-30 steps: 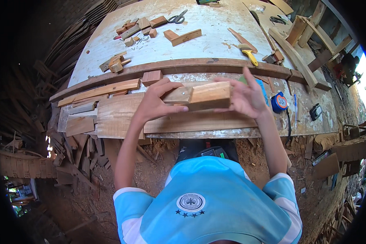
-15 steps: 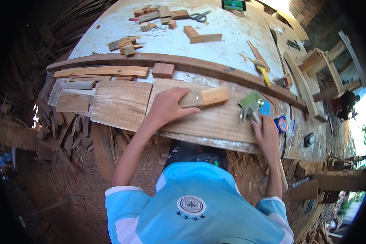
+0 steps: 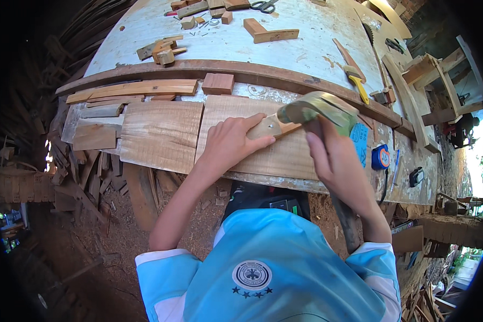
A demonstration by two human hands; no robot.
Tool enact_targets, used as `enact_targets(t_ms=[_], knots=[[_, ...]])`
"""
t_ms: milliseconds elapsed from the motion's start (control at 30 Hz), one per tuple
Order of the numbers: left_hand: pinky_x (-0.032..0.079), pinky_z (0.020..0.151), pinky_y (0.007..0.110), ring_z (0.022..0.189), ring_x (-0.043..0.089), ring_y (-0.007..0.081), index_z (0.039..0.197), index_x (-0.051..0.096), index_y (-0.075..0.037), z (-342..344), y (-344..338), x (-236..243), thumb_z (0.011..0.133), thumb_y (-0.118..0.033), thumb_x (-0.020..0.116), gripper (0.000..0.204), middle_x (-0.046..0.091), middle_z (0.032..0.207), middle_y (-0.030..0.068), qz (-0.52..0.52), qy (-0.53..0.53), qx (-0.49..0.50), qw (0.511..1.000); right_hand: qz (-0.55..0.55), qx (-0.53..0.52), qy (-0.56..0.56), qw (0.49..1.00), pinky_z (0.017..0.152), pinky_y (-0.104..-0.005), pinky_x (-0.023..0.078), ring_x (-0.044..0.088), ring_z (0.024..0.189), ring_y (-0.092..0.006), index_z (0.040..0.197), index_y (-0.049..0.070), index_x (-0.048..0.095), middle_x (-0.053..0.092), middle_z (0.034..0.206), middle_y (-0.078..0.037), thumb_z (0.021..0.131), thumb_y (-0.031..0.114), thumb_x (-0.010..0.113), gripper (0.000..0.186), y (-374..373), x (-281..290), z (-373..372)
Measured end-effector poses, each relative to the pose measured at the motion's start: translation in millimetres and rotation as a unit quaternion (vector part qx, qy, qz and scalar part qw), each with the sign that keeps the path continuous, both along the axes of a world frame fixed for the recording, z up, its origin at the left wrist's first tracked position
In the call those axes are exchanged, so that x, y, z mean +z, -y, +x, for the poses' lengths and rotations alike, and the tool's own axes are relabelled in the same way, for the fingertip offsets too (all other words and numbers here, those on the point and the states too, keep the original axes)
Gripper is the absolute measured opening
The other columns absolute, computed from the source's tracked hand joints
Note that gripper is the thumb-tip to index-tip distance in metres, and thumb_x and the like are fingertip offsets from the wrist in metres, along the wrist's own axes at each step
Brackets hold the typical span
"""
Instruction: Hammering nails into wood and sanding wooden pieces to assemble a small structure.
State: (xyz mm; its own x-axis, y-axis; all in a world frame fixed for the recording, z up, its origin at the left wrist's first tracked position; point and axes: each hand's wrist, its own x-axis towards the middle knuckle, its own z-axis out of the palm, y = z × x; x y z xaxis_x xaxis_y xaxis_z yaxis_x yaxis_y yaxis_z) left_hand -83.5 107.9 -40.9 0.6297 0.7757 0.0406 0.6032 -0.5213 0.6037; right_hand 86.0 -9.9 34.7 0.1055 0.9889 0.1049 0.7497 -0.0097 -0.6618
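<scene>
My left hand [image 3: 232, 140] is wrapped around the left part of a pale wooden block [image 3: 264, 127] with a shiny round metal spot on it. The block rests on a broad light-brown board [image 3: 295, 158] at the table's near edge. In my right hand [image 3: 335, 158] is a hammer [image 3: 298, 111], gripped by its handle, which runs back beneath my forearm. Motion blurs the metal head over the block's right end; whether they touch I cannot tell. A second board [image 3: 161, 137] lies just left of the first.
A long wooden beam [image 3: 241, 70] crosses the table beyond my hands, with a reddish block [image 3: 218, 83] against it. To the right are blue sandpaper [image 3: 361, 142], a tape measure [image 3: 381, 157] and a yellow-handled brush [image 3: 359, 88]. Scissors [image 3: 264, 6] and wood offcuts lie farther back.
My right hand has swung the hammer leftward, from the board's right end to over the block. My left hand still holds the block, which has shifted slightly in view.
</scene>
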Motion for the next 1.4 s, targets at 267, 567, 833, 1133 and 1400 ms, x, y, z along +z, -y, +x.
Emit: enact_targets(t_ms=[267, 567, 833, 1133, 1400], knots=[[0.047, 0.076, 0.043, 0.088, 0.062, 0.0336, 0.117, 0.062, -0.009, -2.2, 5.6, 0.3, 0.073, -0.053, 0.064, 0.062, 0.066, 0.089, 0.0196, 0.006, -0.041, 0.026, 0.999, -0.02, -0.012, -0.034, 0.999, 0.063, -0.0461, 0.042, 0.056, 0.069, -0.0433, 0.115, -0.006, 0.044, 0.055, 0.074, -0.027, 0.092, 0.017, 0.048, 0.032, -6.1, 12.8, -0.9], [0.048, 0.074, 0.044, 0.085, 0.063, 0.035, 0.118, 0.061, -0.011, 1.4, 6.2, 7.4, 0.073, -0.053, 0.065, 0.061, 0.066, 0.089, 0.0203, -0.004, -0.068, 0.027, 0.997, -0.03, 0.007, -0.005, 1.0, 0.065, -0.0463, 0.041, 0.055, 0.071, -0.0427, 0.111, -0.006, 0.043, 0.058, 0.074, -0.023, 0.094, 0.015, 0.045, 0.027, -6.5, 17.6, -8.0], [0.048, 0.073, 0.043, 0.084, 0.063, 0.0347, 0.116, 0.062, -0.009, 4.3, 6.6, 11.9, 0.073, -0.052, 0.065, 0.061, 0.066, 0.086, 0.0204, 0.007, -0.055, 0.015, 0.998, -0.042, 0.069, 0.124, 0.989, 0.057, -0.0515, 0.042, 0.057, 0.064, -0.0445, 0.101, -0.007, 0.044, 0.057, 0.065, -0.028, 0.093, 0.015, 0.047, 0.024, -22.2, -1.3, -0.3], [0.048, 0.073, 0.043, 0.085, 0.063, 0.0336, 0.115, 0.062, -0.009, 7.4, 7.7, 9.3, 0.075, -0.048, 0.065, 0.056, 0.066, 0.086, 0.0202, 0.004, -0.074, 0.01, 0.997, -0.026, 0.06, 0.142, 0.988, 0.056, -0.0496, 0.043, 0.056, 0.062, -0.0444, 0.101, -0.005, 0.049, 0.057, 0.065, -0.027, 0.092, 0.016, 0.05, 0.023, -24.7, -6.1, 6.1], [0.048, 0.074, 0.043, 0.085, 0.062, 0.0342, 0.113, 0.061, -0.005, 11.3, 8.3, 10.3, 0.075, -0.048, 0.065, 0.058, 0.066, 0.087, 0.0199, 0.021, -0.039, 0.005, 0.999, 0.015, 0.05, 0.081, 0.995, 0.057, -0.0502, 0.043, 0.056, 0.064, -0.0463, 0.101, -0.006, 0.047, 0.058, 0.067, -0.027, 0.091, 0.014, 0.049, 0.022, -18.0, -14.8, -2.3]])
